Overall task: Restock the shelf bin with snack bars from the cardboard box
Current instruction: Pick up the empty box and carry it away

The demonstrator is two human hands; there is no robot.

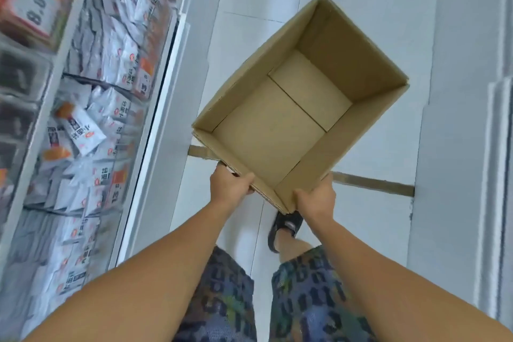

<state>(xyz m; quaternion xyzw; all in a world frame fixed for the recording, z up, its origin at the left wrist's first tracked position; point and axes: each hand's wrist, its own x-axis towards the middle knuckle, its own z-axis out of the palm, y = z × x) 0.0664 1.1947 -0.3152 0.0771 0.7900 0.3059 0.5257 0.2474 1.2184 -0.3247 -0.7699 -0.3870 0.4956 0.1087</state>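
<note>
Left hand (pixel 229 185): fingers curled over the near rim of the cardboard box (pixel 280 130), gripping it by the left of the near corner.
Right hand (pixel 315 196): gripping the same rim, just right of that corner.
Box: held above the floor (pixel 374 22), open top up, nothing visible inside; its long axis runs away from the hands, up and to the right.
Shelf bin (pixel 102 108): to the left, beside the left arm, which is nearer; heaped with white snack bars (pixel 83 130).
Judgement: restocking looks finished; the box probably goes aside next.
</note>
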